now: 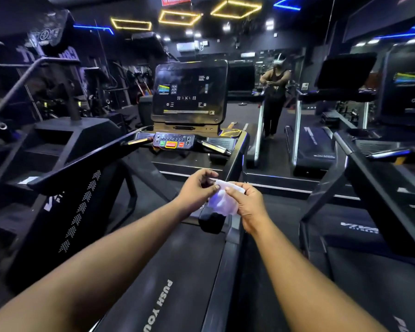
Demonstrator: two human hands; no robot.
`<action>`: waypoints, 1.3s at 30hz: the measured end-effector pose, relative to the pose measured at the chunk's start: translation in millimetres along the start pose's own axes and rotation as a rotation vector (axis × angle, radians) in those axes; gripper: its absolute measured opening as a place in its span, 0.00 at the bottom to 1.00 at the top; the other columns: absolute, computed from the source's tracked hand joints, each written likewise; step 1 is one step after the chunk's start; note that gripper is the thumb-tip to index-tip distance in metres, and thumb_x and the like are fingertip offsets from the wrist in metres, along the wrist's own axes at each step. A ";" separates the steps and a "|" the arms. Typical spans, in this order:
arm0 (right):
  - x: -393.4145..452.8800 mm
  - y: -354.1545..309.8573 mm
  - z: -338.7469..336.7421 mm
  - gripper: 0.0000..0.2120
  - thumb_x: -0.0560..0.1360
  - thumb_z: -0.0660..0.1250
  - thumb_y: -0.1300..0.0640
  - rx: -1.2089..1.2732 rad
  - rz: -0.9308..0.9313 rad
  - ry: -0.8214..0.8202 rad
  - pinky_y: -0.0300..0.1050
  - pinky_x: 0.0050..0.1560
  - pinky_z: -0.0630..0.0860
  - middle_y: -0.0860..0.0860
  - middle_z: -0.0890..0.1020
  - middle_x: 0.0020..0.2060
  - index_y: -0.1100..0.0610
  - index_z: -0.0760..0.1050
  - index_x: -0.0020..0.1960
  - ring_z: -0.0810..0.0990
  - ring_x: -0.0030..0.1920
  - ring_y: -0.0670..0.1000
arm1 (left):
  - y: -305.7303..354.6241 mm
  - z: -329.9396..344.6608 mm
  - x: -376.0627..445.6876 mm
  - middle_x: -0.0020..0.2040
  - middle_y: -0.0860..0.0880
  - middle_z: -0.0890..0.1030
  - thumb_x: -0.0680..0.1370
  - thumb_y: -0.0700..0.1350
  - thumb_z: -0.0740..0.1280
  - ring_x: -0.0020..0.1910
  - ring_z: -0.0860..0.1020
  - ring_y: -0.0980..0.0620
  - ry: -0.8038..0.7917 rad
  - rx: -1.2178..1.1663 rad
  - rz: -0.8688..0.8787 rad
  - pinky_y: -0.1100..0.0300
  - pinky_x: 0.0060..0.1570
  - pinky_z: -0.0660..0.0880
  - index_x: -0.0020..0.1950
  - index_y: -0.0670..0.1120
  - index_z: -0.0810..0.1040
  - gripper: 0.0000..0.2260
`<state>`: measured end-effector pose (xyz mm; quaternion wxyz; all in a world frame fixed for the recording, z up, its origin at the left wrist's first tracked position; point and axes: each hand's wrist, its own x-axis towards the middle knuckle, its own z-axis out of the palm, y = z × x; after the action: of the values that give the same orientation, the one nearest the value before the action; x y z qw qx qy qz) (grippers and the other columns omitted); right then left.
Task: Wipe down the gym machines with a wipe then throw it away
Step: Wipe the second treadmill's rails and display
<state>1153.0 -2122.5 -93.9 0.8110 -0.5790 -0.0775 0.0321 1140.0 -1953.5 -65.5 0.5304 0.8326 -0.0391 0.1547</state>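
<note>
Wipe [222,200], held in the air between both hands above the treadmill [177,271] deck, near its front edge. Judged light, limp and probably damp, it should drape and bunch rather than hold shape (best taken at opposite edges and spread). Left hand [197,190] pinches its upper edge between thumb and fingertips; right hand [247,202] curls a narrow grip round its right side. It looks white, crumpled and partly folded.
</note>
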 end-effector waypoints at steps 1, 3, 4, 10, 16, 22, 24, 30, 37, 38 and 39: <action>2.5 5.1 -1.1 0.05 0.76 0.72 0.65 0.005 -0.012 -0.023 0.51 0.46 0.81 0.58 0.87 0.45 0.59 0.83 0.51 0.84 0.44 0.56 | -4.3 2.2 3.0 0.42 0.46 0.80 0.77 0.32 0.72 0.36 0.77 0.56 0.002 0.014 0.002 0.61 0.39 0.78 0.60 0.40 0.79 0.13; 8.8 14.5 -1.5 0.06 0.77 0.70 0.66 0.002 -0.044 -0.036 0.48 0.46 0.81 0.56 0.87 0.44 0.59 0.84 0.51 0.84 0.43 0.51 | -14.5 6.4 8.3 0.44 0.45 0.82 0.77 0.33 0.72 0.39 0.79 0.55 0.008 0.030 0.003 0.59 0.41 0.79 0.57 0.43 0.79 0.11; 12.6 19.5 -1.4 0.07 0.77 0.69 0.66 -0.025 -0.071 0.002 0.44 0.43 0.81 0.52 0.87 0.42 0.57 0.84 0.50 0.84 0.40 0.48 | -19.6 8.8 9.1 0.46 0.46 0.83 0.77 0.34 0.72 0.41 0.80 0.54 0.022 0.050 0.003 0.58 0.43 0.80 0.56 0.45 0.79 0.10; 34.5 66.8 -6.4 0.08 0.75 0.63 0.48 -0.381 -0.239 0.353 0.50 0.55 0.79 0.39 0.84 0.45 0.37 0.78 0.49 0.82 0.47 0.42 | -51.5 28.4 15.0 0.60 0.48 0.80 0.79 0.40 0.69 0.59 0.78 0.50 -0.043 0.358 0.052 0.60 0.61 0.72 0.64 0.45 0.78 0.14; 4.3 132.9 13.2 0.24 0.84 0.55 0.48 -0.408 -0.163 -0.027 0.47 0.80 0.57 0.45 0.62 0.79 0.50 0.60 0.79 0.60 0.78 0.42 | -73.9 48.0 24.7 0.78 0.45 0.68 0.84 0.45 0.62 0.78 0.64 0.47 -0.126 0.490 -0.041 0.53 0.77 0.60 0.78 0.43 0.68 0.22; 3.0 158.9 0.4 0.36 0.79 0.46 0.28 -0.374 -0.145 -0.193 0.53 0.81 0.42 0.39 0.41 0.81 0.44 0.40 0.80 0.40 0.80 0.40 | -78.8 49.1 25.8 0.83 0.47 0.58 0.87 0.45 0.57 0.82 0.53 0.53 -0.099 0.404 -0.192 0.65 0.76 0.46 0.82 0.44 0.61 0.23; 18.7 144.0 8.0 0.41 0.73 0.45 0.21 -0.341 -0.087 -0.143 0.56 0.81 0.42 0.40 0.40 0.81 0.40 0.40 0.78 0.38 0.80 0.41 | -82.1 49.2 23.6 0.83 0.47 0.58 0.87 0.46 0.57 0.82 0.52 0.53 -0.086 0.390 -0.225 0.65 0.76 0.46 0.82 0.44 0.61 0.23; -9.8 162.3 -3.6 0.50 0.75 0.45 0.23 -0.468 -0.315 -0.314 0.61 0.80 0.41 0.50 0.37 0.82 0.56 0.36 0.82 0.35 0.81 0.52 | -82.0 50.0 27.4 0.83 0.49 0.55 0.88 0.48 0.55 0.82 0.50 0.54 -0.113 0.403 -0.289 0.64 0.77 0.44 0.83 0.46 0.59 0.23; 36.1 137.3 6.7 0.55 0.70 0.41 0.19 -0.526 -0.292 -0.246 0.60 0.80 0.39 0.51 0.39 0.81 0.58 0.41 0.82 0.34 0.81 0.48 | -78.5 51.2 23.9 0.83 0.46 0.57 0.88 0.46 0.55 0.79 0.56 0.57 -0.082 0.349 -0.334 0.75 0.69 0.51 0.84 0.47 0.55 0.24; 35.4 134.7 6.2 0.56 0.71 0.41 0.19 -0.579 -0.336 -0.264 0.60 0.80 0.40 0.53 0.40 0.81 0.61 0.44 0.82 0.35 0.81 0.51 | -78.8 51.1 22.7 0.83 0.47 0.57 0.88 0.47 0.54 0.80 0.57 0.56 -0.058 0.339 -0.339 0.74 0.67 0.52 0.84 0.47 0.51 0.25; 30.5 136.5 2.7 0.56 0.72 0.43 0.21 -0.636 -0.402 -0.290 0.61 0.80 0.41 0.56 0.43 0.82 0.64 0.45 0.81 0.37 0.81 0.54 | -78.5 50.8 21.9 0.83 0.48 0.56 0.88 0.49 0.54 0.80 0.56 0.55 -0.036 0.327 -0.337 0.71 0.68 0.52 0.84 0.48 0.49 0.26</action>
<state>1187.8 -2070.9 -219.2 0.5623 -0.7638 -0.3088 -0.0712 1189.7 -1962.7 -147.2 0.4063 0.9047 0.1167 0.0534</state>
